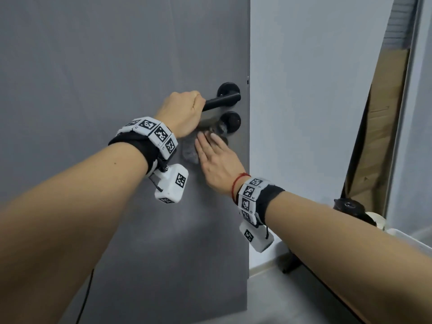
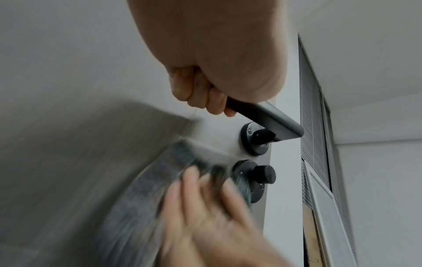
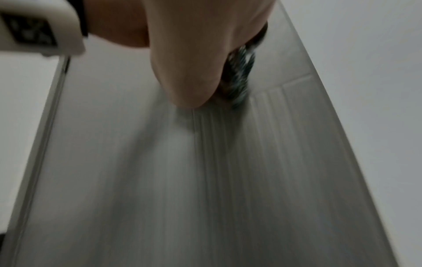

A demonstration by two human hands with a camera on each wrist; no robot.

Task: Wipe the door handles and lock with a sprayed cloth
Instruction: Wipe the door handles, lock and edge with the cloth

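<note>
A black lever handle [image 1: 222, 102] sticks out from its round rose on the grey door [image 1: 93, 66]. My left hand [image 1: 184, 112] grips the free end of the lever [image 2: 262, 117], fingers curled round it. Below sits the black lock knob [image 1: 230, 121] [image 2: 262, 174]. My right hand [image 1: 215, 157] lies flat with straight fingers, pressing a grey cloth [image 1: 190, 153] [image 2: 141, 198] against the door just left of and below the lock. In the right wrist view the cloth [image 3: 239, 75] shows blurred under the right hand [image 3: 187, 63].
The door's free edge [image 1: 247, 160] stands open beside a pale wall [image 1: 315, 90]. Cardboard [image 1: 378, 127] leans at the right behind a frame. A black round object [image 1: 349, 205] and a white tray edge [image 1: 411, 239] sit low right. A black cable [image 1: 85, 298] hangs at the bottom left.
</note>
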